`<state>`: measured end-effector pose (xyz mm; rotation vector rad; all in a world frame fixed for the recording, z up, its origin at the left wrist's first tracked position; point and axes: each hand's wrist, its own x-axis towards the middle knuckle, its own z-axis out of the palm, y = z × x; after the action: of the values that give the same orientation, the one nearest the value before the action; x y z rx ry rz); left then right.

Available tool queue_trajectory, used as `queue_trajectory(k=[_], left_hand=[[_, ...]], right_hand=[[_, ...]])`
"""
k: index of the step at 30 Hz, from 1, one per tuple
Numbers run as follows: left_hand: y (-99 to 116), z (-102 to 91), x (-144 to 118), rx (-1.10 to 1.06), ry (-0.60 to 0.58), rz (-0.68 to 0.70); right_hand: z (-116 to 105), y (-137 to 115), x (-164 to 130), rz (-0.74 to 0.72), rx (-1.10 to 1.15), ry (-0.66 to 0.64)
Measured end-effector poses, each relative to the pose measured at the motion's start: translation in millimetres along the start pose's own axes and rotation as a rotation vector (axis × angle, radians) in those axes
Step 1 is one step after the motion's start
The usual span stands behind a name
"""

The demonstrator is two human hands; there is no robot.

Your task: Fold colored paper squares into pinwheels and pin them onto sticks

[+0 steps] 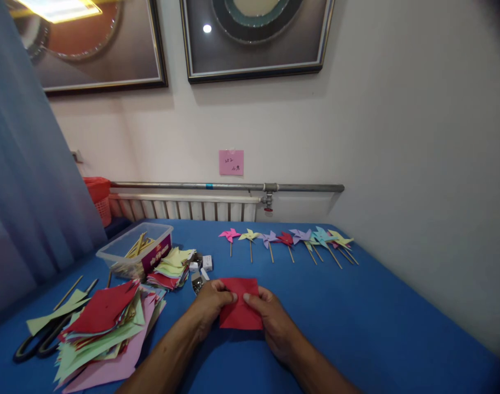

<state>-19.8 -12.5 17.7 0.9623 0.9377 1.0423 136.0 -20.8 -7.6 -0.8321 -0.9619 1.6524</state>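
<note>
Both hands are pinching the red paper square (240,311), which lies flat on the blue table (356,328): left hand (211,303) grips its left edge, right hand (270,317) its right. Left of the paper sits a messy paper pile (105,328) with scissors (40,339); behind it, a row of pinwheels (291,241).

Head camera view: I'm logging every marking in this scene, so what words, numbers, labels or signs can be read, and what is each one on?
Pink note taped to the wall: handwritten marks, possibly digits on the top line, too small and blurred to read surely.
Dark label on the clear plastic box: light lettering, too small to read.
Small white boxes by the paper stack: no readable print.
Red paper square held by the left hand and right hand: blank.
</note>
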Motion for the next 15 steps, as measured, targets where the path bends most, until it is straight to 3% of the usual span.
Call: queue_trajectory(k=[9, 15], left_hand=[[-0.9, 1.3, 0.0, -0.021, 0.062, 0.000], [1.0, 2.4, -1.4, -0.010, 0.071, 0.007]], right_hand=[[2.0, -8.4, -4.6, 0.053, 0.129, -0.074], [4.6, -9.5, -7.8, 0.036, 0.076, -0.140]])
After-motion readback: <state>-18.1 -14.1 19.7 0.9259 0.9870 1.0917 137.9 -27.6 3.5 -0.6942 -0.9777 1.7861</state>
